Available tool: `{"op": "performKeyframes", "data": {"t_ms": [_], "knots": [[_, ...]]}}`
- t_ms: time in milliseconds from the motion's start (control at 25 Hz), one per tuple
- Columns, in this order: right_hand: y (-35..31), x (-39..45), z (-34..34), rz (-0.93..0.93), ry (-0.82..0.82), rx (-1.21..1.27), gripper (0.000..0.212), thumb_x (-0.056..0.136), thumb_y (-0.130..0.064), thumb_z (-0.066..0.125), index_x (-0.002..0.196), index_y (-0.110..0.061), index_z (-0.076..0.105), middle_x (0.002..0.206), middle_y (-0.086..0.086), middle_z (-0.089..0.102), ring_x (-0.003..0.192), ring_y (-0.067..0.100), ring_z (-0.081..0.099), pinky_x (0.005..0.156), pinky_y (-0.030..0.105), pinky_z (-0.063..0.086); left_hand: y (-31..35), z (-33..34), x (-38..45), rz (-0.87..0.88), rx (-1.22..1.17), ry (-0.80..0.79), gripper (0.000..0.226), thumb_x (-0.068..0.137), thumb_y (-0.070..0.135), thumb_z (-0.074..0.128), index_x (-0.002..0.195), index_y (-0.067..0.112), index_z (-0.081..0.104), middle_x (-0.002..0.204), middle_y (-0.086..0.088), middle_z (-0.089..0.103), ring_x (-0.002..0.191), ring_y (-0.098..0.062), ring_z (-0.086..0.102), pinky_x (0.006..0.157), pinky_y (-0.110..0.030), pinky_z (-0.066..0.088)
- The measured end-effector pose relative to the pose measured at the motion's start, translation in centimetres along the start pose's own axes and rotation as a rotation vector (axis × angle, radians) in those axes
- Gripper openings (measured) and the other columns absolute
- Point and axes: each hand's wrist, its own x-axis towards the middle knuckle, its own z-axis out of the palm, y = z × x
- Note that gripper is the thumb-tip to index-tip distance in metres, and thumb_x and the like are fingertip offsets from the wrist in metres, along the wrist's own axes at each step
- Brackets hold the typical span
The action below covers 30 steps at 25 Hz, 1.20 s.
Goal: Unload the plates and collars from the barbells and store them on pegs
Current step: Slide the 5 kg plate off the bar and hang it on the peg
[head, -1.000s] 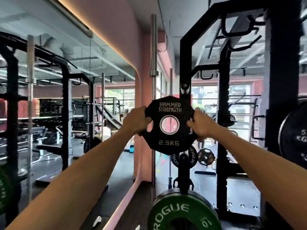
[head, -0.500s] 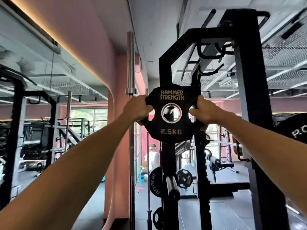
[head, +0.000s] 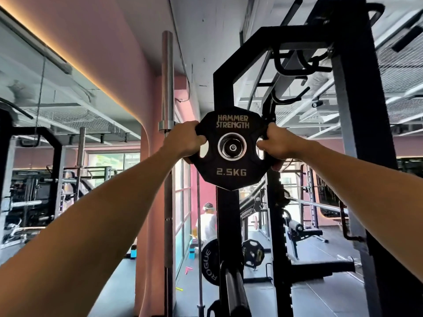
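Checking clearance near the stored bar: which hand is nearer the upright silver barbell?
Left. The left hand grips the 2.5 kg plate's edge beside the barbell; the right hand grips the far edge.

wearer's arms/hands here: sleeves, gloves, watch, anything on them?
Both forearms are bare as far as the frame shows, with no sleeves in view. The left hand and right hand wear no gloves. No watch, band or wrap at either wrist. Rings cannot be told.

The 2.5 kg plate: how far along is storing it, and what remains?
Nearly stored: the left hand and right hand grip the 2.5 kg Hammer Strength plate, its centre hole filled by the chrome peg on the black rack upright. Left: releasing it. Other barbells are not clearly visible.
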Motion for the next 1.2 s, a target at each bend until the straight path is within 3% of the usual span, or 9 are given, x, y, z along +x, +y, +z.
{"op": "performKeyframes", "data": {"t_ms": [160,240,320,480,600,800,1040,1200], "knots": [[1.7,2.6,1.9,0.007,-0.011,0.012,0.021,0.091,-0.009,0.047,0.102,0.009,0.046,0.074,0.023,0.059,0.034,0.026,0.060,0.030,0.028,0.046,-1.6,2.7,2.1,0.002,0.020,0.002,0.015,0.085,0.022,0.057,0.098,0.015,0.060,0.092,-0.006,0.061,0.086,-0.027,0.056,0.074,-0.032,0.043],[2.8,4.1,2.9,0.003,0.010,0.033,0.028,0.091,-0.012,0.048,0.112,0.007,0.042,0.079,0.020,0.056,0.036,0.027,0.060,0.031,0.030,0.046,-2.6,4.5,3.1,0.004,0.043,-0.026,0.024,0.088,0.024,0.054,0.109,0.013,0.056,0.100,-0.011,0.063,0.094,-0.032,0.059,0.079,-0.038,0.047],[3.6,5.4,3.6,0.008,0.002,0.028,0.033,0.092,-0.014,0.048,0.117,0.003,0.036,0.083,0.019,0.053,0.043,0.032,0.061,0.031,0.030,0.046,-3.3,6.3,3.8,-0.016,0.065,-0.078,0.036,0.093,0.023,0.049,0.124,0.007,0.045,0.107,-0.018,0.060,0.096,-0.037,0.060,0.074,-0.039,0.047],[5.2,7.6,6.0,0.056,-0.030,0.032,0.034,0.099,-0.018,0.043,0.118,-0.004,0.018,0.083,0.024,0.054,0.048,0.032,0.057,0.035,0.033,0.048,-4.4,9.4,4.9,-0.067,-0.058,-0.117,0.030,0.099,0.018,0.041,0.121,0.009,0.023,0.081,-0.015,0.052,0.054,-0.033,0.058,0.046,-0.034,0.045],[6.8,9.4,8.4,0.073,-0.020,0.044,0.047,0.100,-0.017,0.040,0.132,-0.002,0.010,0.067,0.022,0.050,0.034,0.022,0.048,0.034,0.027,0.040,-5.6,11.4,5.6,-0.047,-0.030,-0.075,0.028,0.099,0.018,0.038,0.120,0.010,0.021,0.075,-0.015,0.054,0.046,-0.034,0.056,0.048,-0.040,0.051],[8.5,11.7,10.2,0.092,-0.023,0.096,0.045,0.100,-0.015,0.040,0.130,-0.003,0.009,0.063,0.016,0.042,0.040,0.017,0.041,0.032,0.024,0.037,-7.3,14.3,7.1,0.000,-0.029,-0.027,0.036,0.099,0.017,0.037,0.129,0.005,0.020,0.071,-0.015,0.055,0.048,-0.035,0.057,0.057,-0.054,0.057],[9.5,13.6,11.8,0.105,-0.010,0.060,0.043,0.100,-0.019,0.040,0.129,-0.006,0.011,0.065,0.017,0.045,0.045,0.019,0.044,0.039,0.029,0.040,-8.9,17.1,8.7,-0.009,-0.048,-0.011,0.043,0.098,0.017,0.037,0.135,0.005,0.018,0.073,-0.017,0.058,0.049,-0.035,0.057,0.056,-0.049,0.056],[10.0,14.3,12.3,0.083,0.005,0.043,0.048,0.100,-0.020,0.041,0.133,-0.005,0.008,0.065,0.015,0.044,0.045,0.017,0.042,0.041,0.029,0.039,-9.6,17.9,9.7,0.015,-0.052,0.022,0.043,0.098,0.016,0.040,0.133,0.003,0.020,0.078,-0.020,0.060,0.058,-0.032,0.053,0.059,-0.039,0.043]]}}
